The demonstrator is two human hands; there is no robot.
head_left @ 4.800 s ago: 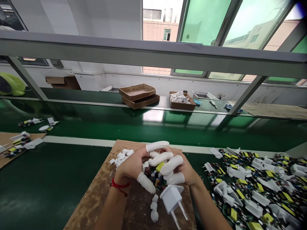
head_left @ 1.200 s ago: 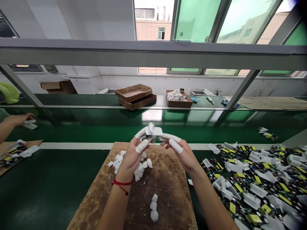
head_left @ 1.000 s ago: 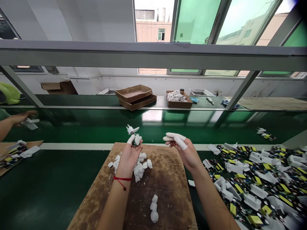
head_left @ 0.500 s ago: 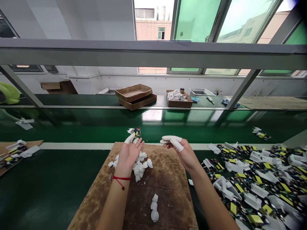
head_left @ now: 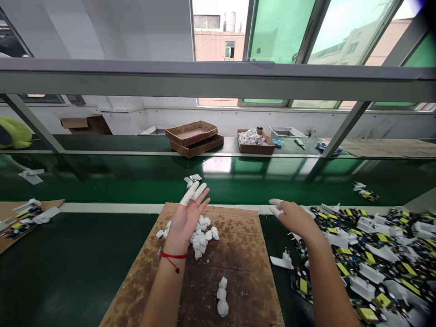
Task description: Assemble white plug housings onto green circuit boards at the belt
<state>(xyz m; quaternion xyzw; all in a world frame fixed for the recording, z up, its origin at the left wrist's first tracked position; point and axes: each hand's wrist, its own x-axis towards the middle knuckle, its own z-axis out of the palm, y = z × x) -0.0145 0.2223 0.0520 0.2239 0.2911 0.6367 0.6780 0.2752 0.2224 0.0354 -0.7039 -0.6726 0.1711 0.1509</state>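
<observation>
Left hand point(head_left: 186, 220): open wide, palm up, fingers spread, holding nothing; white finger cots point(head_left: 189, 193) on two fingers, a red cord point(head_left: 169, 259) at the wrist.

Right hand point(head_left: 295, 221): palm down, fingers drawn narrow, reaching over the near edge of the heap; cannot tell whether it holds anything.

Small piece point(head_left: 192, 179): white, lying on the green belt point(head_left: 102, 268) just beyond the left fingertips.

Heap: circuit boards point(head_left: 374, 254) and white plug casings, spread on the belt to the right.

Loose casing point(head_left: 282, 261): on the belt, at the heap's left edge, near the right hand.

Cardboard point(head_left: 245, 281): a sheet on the belt, between the hands and below them.

Lumps: a white cluster point(head_left: 200, 236) under the left hand, touching the cardboard; a short row point(head_left: 222, 297) nearer.

Far shelf point(head_left: 218, 145): stacked brown trays point(head_left: 194, 138) and a box of white lumps point(head_left: 255, 141).
</observation>
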